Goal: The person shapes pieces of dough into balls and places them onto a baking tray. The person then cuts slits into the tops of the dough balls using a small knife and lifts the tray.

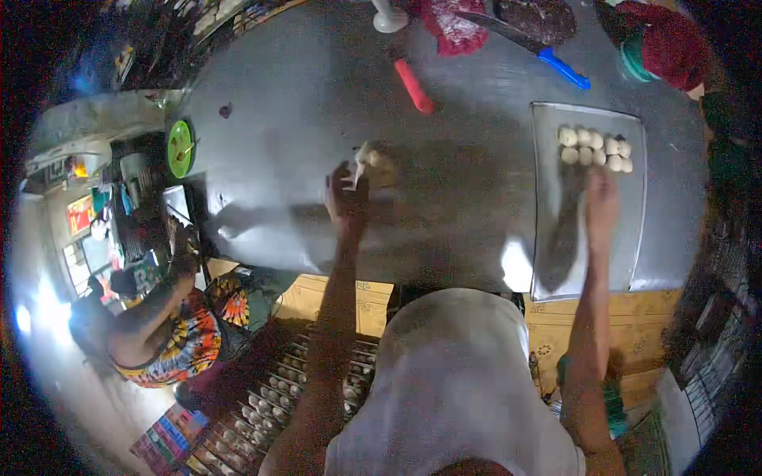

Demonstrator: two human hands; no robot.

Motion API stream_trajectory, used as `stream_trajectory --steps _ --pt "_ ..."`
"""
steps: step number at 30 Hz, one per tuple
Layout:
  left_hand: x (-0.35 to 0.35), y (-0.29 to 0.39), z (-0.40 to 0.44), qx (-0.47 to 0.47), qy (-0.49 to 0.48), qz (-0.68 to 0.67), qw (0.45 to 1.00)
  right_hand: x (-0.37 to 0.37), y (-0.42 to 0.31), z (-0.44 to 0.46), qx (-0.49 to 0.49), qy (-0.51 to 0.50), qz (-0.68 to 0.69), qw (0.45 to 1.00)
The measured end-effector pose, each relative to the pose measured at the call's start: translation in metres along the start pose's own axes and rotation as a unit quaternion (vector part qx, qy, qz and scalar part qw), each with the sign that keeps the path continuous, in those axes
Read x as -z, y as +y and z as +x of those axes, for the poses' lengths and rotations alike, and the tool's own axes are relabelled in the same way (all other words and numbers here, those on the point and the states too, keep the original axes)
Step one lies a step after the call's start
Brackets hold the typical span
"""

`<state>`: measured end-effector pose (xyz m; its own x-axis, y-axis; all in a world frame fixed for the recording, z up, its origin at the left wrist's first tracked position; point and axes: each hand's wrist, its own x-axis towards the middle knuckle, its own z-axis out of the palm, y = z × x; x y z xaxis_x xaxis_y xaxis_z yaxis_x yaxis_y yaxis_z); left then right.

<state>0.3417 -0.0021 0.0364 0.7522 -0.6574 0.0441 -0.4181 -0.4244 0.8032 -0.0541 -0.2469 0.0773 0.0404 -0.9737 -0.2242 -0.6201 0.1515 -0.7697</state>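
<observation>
On the grey table, my left hand (347, 198) is beside a small pile of pale dough (375, 165), fingers curled at its left edge. Whether it grips any dough is hard to tell. My right hand (602, 198) is over a flat tray (587, 254), just below two rows of white dough balls (584, 138). Its fingers are pressed together, and what they hold, if anything, is hidden.
Along the far side lie a red-handled tool (413, 86), a blue-handled knife (565, 68) and a red cloth (456, 28). A green plate (181, 149) is at the left edge. Another person (167, 333) is at the left. Racks of dough balls (270, 404) stand below the table.
</observation>
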Motion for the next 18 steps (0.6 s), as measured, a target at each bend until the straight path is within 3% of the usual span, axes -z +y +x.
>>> stream_trajectory --steps 1,2,3,5,7,9,10,12,13,14,15,16,18 --pt "0.007 -0.009 0.010 0.008 -0.009 0.087 0.996 -0.034 0.043 0.001 0.077 -0.073 -0.094 0.990" --pt "0.004 -0.024 0.014 0.040 -0.019 0.025 0.999 -0.071 0.029 -0.025 0.006 -0.136 0.197 0.971" --pt "0.001 -0.045 0.021 0.040 -0.016 0.019 0.999 -0.110 0.022 -0.040 0.351 -0.122 -0.056 0.927" --pt "-0.011 -0.087 0.032 -0.165 -0.086 -0.022 0.982 -0.161 -0.030 -0.091 0.187 -0.264 -0.030 0.946" --pt "-0.009 -0.076 0.034 -0.150 -0.091 0.002 0.985 -0.230 -0.055 -0.103 0.275 -0.253 0.074 0.925" --pt "-0.014 -0.085 0.034 -0.062 -0.125 -0.120 0.983 -0.253 -0.120 -0.120 0.245 -0.208 0.110 0.940" --pt "-0.007 -0.069 0.031 -0.062 -0.126 -0.126 0.982 -0.271 -0.124 -0.116 0.245 -0.206 0.104 0.942" --pt "0.015 -0.027 0.026 0.002 -0.201 0.019 0.979 -0.317 -0.108 -0.102 0.472 -0.063 0.005 0.879" --pt "0.019 -0.034 0.025 0.003 -0.197 0.017 0.980 -0.326 -0.099 -0.111 0.438 -0.081 -0.032 0.895" --pt "0.023 -0.047 0.023 0.058 -0.186 -0.084 0.977 -0.320 -0.102 -0.115 0.442 -0.084 -0.034 0.892" --pt "0.024 -0.063 0.020 0.112 -0.169 -0.186 0.961 -0.304 -0.106 -0.113 0.358 -0.150 0.034 0.921" --pt "0.022 -0.093 0.021 0.116 -0.162 -0.190 0.961 -0.284 -0.108 -0.110 0.267 -0.216 0.098 0.934" --pt "0.023 -0.156 0.032 0.043 -0.076 -0.209 0.974 -0.231 -0.102 -0.088 0.026 -0.281 0.195 0.939"
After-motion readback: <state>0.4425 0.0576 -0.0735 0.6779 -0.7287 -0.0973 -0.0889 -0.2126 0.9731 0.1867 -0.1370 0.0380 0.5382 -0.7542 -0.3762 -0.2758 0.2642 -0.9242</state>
